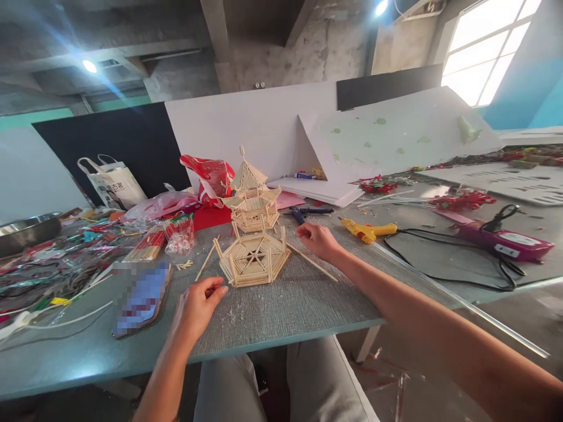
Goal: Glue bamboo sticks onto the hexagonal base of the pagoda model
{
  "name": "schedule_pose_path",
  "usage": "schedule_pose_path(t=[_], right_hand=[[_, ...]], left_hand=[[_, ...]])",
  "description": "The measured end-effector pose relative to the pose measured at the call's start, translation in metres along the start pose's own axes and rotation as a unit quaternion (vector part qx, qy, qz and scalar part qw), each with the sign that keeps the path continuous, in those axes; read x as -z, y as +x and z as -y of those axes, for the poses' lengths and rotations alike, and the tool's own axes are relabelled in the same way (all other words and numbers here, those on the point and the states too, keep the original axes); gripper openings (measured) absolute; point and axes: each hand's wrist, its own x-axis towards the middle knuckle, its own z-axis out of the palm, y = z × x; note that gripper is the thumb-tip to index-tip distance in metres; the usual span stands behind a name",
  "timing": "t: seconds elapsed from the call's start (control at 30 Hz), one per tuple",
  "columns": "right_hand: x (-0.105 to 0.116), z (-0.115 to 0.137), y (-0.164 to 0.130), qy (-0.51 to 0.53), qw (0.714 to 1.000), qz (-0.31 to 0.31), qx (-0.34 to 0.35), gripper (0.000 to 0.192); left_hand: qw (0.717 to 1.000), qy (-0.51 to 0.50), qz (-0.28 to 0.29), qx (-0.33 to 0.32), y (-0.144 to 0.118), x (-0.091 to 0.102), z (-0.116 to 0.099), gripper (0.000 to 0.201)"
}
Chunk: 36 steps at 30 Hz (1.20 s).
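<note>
A: What sits mid-frame on the tabletop (pixel 308 305)?

B: I see the hexagonal stick base (pixel 254 261), flat for access, below the pagoda (pixel 251 196). My left hand (pixel 197 305) pinches a small stick beside it; my right hand (pixel 317 240) rests loosely curled, empty.

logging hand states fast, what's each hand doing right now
Left hand: fingers pinched, contents too small to tell.
Right hand: loosely curled beside the hexagonal stick base, holding nothing visible.

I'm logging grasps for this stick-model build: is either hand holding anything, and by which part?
The left hand pinches something small at its fingertips, too small to identify. The right hand rests beside the hexagonal stick frame, holding nothing visible.
</note>
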Motion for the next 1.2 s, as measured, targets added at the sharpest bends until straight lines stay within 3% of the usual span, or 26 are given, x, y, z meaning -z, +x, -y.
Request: schedule_pose_path(t=[0.33, 0.87, 1.2], right_hand=[[-0.001, -0.001, 0.001, -0.008, 1.0, 0.015, -0.013, 0.022], [-0.005, -0.003, 0.001, -0.013, 0.999, 0.024, -0.016, 0.02], [-0.01, -0.004, 0.001, 0.007, 0.997, 0.072, -0.03, 0.022]], left_hand=[[0.999, 0.026, 0.044, 0.011, -0.002, 0.0, -0.029, 0.039], [0.999, 0.004, 0.038, 0.007, 0.001, -0.004, -0.022, 0.035], [0.999, 0.019, 0.041, 0.013, 0.0, -0.004, -0.028, 0.035]])
